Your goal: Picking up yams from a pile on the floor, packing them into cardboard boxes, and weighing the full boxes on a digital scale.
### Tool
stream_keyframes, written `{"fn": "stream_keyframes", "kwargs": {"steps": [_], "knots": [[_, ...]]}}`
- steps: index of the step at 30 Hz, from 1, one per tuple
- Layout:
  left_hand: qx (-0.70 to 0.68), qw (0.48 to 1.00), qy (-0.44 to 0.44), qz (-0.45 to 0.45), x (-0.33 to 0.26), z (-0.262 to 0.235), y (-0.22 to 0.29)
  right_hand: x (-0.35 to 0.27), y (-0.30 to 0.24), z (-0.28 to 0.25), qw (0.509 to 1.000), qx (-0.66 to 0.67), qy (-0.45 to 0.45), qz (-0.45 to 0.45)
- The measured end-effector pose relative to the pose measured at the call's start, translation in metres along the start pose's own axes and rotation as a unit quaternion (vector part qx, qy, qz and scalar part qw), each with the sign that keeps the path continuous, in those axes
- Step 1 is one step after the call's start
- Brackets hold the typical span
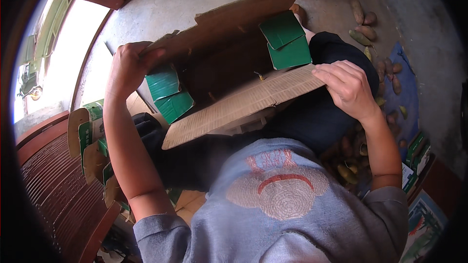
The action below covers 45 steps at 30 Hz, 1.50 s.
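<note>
A cardboard box (229,100) rests across my lap, its brown long flaps spread apart and its dark inside facing up. Green short flaps (285,40) fold over at its right end, and more green flaps (168,95) at its left end. My left hand (130,65) pinches the far flap at its left corner, thumb on the inner face. At the right end of the near flap, my right hand (344,85) grips the edge between thumb and fingers. A small yellowish bit (260,75) shows by the near flap's fold.
Several sweet potatoes (366,32) lie on the floor at the right, more on a blue sheet (407,80). A slatted reddish-brown wooden bench (48,165) stands at left, with green and brown cartons (87,136) beside it. Another carton (419,160) sits at lower right.
</note>
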<state>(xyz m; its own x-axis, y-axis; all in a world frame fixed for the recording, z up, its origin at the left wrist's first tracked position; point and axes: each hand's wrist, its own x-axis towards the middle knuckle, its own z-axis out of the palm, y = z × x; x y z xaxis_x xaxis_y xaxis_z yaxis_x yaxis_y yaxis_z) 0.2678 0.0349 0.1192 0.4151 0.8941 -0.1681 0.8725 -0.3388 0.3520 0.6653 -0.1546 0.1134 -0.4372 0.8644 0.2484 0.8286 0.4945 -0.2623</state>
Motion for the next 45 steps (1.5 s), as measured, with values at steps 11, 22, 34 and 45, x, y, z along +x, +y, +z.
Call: {"fn": "stream_keyframes", "kwargs": {"steps": [11,22,34,45], "knots": [[0.011,1.000,-0.020,0.002,0.001,0.003,-0.007,-0.006,-0.003,0.002,0.999,0.009,0.028,0.015],[0.011,1.000,-0.012,0.025,-0.001,0.005,-0.014,-0.004,0.002,0.005,0.999,0.010,0.032,0.017],[0.001,0.999,-0.033,0.002,0.003,0.002,-0.012,0.007,0.003,0.001,0.999,0.034,-0.010,0.032],[-0.211,0.969,0.025,0.126,0.006,-0.039,-0.075,-0.048,0.012,-0.060,0.950,0.028,0.209,0.232]]}}
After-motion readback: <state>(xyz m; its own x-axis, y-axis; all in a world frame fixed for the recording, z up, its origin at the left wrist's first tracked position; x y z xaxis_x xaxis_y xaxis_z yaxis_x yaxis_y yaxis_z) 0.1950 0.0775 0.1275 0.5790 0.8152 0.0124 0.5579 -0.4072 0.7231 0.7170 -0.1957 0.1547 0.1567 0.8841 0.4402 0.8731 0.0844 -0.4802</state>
